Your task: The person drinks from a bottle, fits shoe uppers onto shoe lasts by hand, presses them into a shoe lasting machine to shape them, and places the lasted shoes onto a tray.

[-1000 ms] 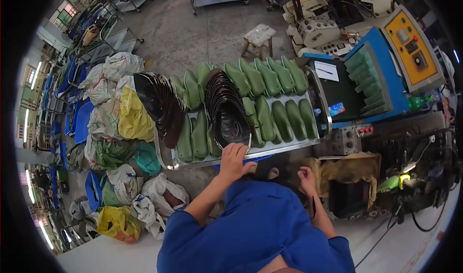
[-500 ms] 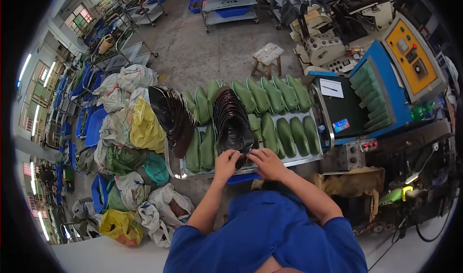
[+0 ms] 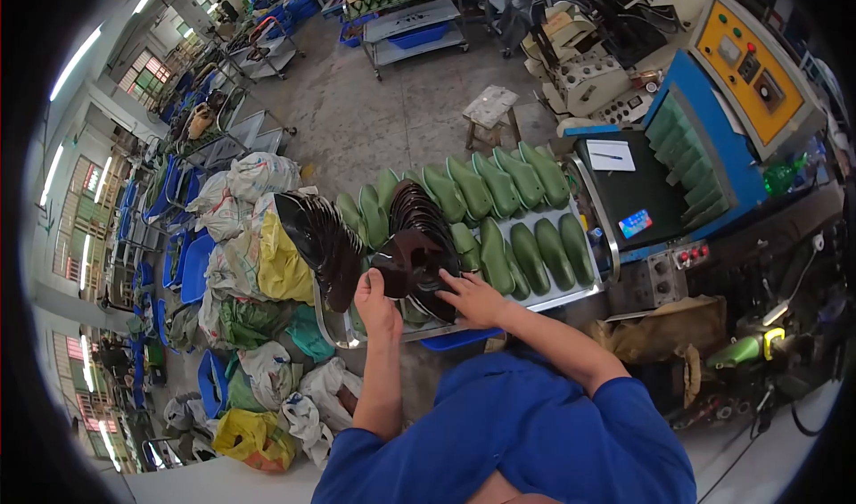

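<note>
My left hand (image 3: 376,306) is closed on the edge of a glossy dark brown shoe upper (image 3: 392,262), raised at the left side of a nested stack of dark uppers (image 3: 426,208). My right hand (image 3: 477,301) rests against the near end of that stack, its fingers stretched out over the leather. A second stack of black and brown uppers (image 3: 321,245) leans to the left of it. Green shoe lasts (image 3: 553,250) stand in two rows on the metal-rimmed cart (image 3: 571,288) around the stacks.
Sacks and bags (image 3: 285,254) are heaped on the floor at the left. A wooden stool (image 3: 490,107) stands beyond the cart. At the right is a blue machine with a yellow control panel (image 3: 753,67); a notepad (image 3: 611,155) and a phone (image 3: 634,224) lie beside it.
My left hand has moved left and up from the stack's near end, drawing a brown upper sideways. My right hand stays at the stack. The view has tilted slightly.
</note>
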A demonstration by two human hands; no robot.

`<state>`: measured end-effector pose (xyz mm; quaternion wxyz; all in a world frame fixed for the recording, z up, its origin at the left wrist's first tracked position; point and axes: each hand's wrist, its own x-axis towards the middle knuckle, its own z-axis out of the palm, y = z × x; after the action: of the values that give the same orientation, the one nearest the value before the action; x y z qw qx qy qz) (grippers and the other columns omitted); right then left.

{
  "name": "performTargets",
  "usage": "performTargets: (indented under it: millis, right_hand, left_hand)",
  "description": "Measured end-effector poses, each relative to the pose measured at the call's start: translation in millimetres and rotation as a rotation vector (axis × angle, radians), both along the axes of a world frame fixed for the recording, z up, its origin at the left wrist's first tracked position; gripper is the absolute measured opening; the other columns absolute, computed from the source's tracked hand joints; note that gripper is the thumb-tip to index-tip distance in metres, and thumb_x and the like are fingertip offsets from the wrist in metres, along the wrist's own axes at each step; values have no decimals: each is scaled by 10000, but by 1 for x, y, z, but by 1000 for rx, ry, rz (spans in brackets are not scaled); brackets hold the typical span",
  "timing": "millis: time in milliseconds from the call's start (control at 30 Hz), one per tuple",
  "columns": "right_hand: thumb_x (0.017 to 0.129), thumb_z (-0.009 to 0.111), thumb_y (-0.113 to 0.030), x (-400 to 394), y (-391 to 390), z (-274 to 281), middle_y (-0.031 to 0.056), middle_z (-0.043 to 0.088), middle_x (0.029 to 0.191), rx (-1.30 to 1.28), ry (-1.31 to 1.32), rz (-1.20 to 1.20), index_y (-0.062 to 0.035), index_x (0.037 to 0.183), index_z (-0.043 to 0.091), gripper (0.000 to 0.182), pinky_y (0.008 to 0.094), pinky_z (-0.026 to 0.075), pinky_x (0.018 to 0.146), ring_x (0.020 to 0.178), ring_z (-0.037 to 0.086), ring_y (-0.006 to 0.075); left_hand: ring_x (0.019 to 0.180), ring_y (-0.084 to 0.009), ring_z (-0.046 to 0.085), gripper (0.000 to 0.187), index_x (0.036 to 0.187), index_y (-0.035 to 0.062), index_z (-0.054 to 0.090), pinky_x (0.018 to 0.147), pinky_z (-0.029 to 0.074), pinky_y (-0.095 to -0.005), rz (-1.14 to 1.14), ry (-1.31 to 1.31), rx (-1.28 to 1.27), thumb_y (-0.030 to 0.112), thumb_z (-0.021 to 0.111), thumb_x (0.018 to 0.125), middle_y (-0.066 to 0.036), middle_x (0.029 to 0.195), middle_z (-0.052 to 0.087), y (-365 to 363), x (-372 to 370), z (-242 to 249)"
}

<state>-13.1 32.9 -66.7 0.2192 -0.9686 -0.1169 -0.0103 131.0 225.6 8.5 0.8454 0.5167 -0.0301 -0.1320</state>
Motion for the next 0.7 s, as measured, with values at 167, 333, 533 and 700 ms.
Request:
performTargets:
  millis: [167, 333, 533, 700]
  right_hand:
    - [802, 852, -452, 8, 29, 29, 268, 366, 1666, 139, -21, -8, -42, 1564, 490, 938, 541, 390, 1183, 1361, 533, 455]
    - [923, 655, -266, 36, 66, -20, 284, 528, 1507, 151, -94, -248, 35, 1522, 506, 687, 521, 506, 1075, 1297, 595, 449]
    - [915, 633, -208, 37, 64, -15, 238, 657, 1360, 57, -22, -172, 5, 1506, 538, 636, 545, 513, 1068, 1283, 632, 413]
    - [962, 635, -377, 62, 76, -88, 243, 625, 1416, 393, 96, -70, -27, 1510, 549, 655, 595, 472, 1102, 1331, 604, 427]
  left_hand:
    - [876, -74, 644, 192, 1049, 46, 690, 823, 528, -261, 39, -75, 88, 223, 662, 1118, 31, 957, 702, -16, -17, 6]
    - [875, -40, 563, 208, 1066, 17, 692, 820, 457, -222, 3, -213, 237, 219, 674, 1114, 62, 917, 640, -27, -45, 17]
    - [912, -61, 564, 229, 1101, -14, 683, 850, 456, -241, -14, -263, 248, 214, 693, 1103, 15, 1007, 671, -21, -69, 48]
    - [996, -138, 671, 267, 1175, -19, 624, 940, 539, -303, -56, -322, -18, 235, 674, 1109, -63, 1102, 719, -31, -92, 115]
